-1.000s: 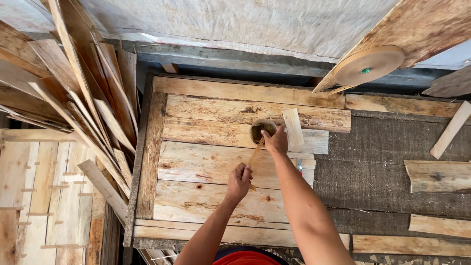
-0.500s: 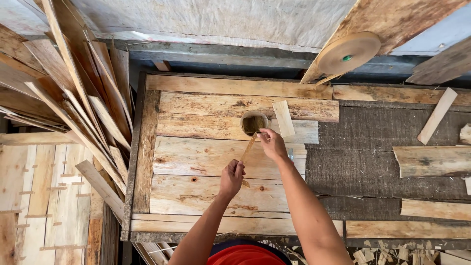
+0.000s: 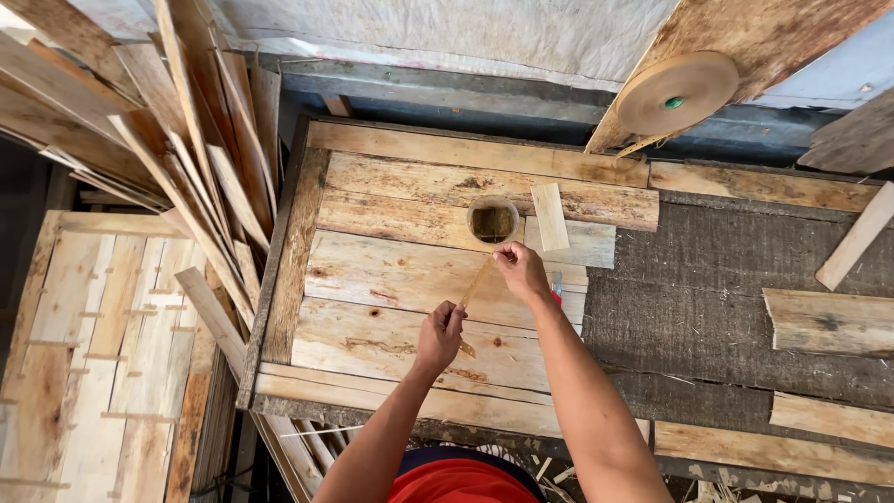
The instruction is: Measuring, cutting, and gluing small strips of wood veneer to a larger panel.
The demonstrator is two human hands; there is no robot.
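Both hands are working over the middle of the plank workbench (image 3: 391, 279), and between them a thin strip of brown tape (image 3: 476, 284) is running taut on a slant. The right hand (image 3: 521, 270) is pinching the strip's upper end, fingers closed narrow on it, just below the small round cup (image 3: 493, 222) that is sitting toward the bench's far edge. The left hand (image 3: 440, 335) is gripping the lower end, fingers curled tight around it, nearer the front edge. Just beside the cup, on its right, a short pale wood slat (image 3: 549, 216) is lying flat. A big roll of brown tape (image 3: 677, 91) is hanging beyond the far right corner, against a leaning board. Long wooden slats (image 3: 200, 158) are leaning in a heap past the bench's left edge, and dark matting (image 3: 708, 307) is covering the surface to the right.
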